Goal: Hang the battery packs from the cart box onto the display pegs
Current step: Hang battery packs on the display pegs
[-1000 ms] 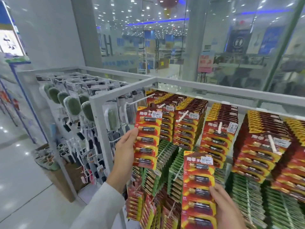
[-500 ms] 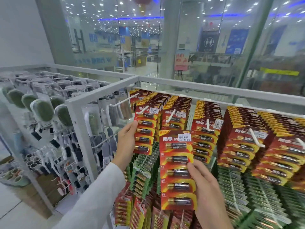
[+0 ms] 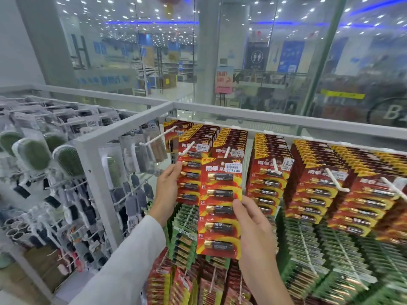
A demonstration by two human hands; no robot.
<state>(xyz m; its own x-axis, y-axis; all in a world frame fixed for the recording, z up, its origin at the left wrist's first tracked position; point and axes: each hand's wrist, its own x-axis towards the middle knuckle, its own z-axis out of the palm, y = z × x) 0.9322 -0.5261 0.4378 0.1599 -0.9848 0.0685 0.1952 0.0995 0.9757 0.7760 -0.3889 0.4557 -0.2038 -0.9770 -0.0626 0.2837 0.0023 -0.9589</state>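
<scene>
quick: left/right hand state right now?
Left hand: grips the left edge of the hanging battery pack.
Right hand: pinches the right edge of the loose battery pack, not yet hung.

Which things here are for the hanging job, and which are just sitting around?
For the job: red battery pack in the right hand; white peg; hung red packs held by the left hand.
Just around: green hairbrushes; green battery packs; pink sign.
</scene>
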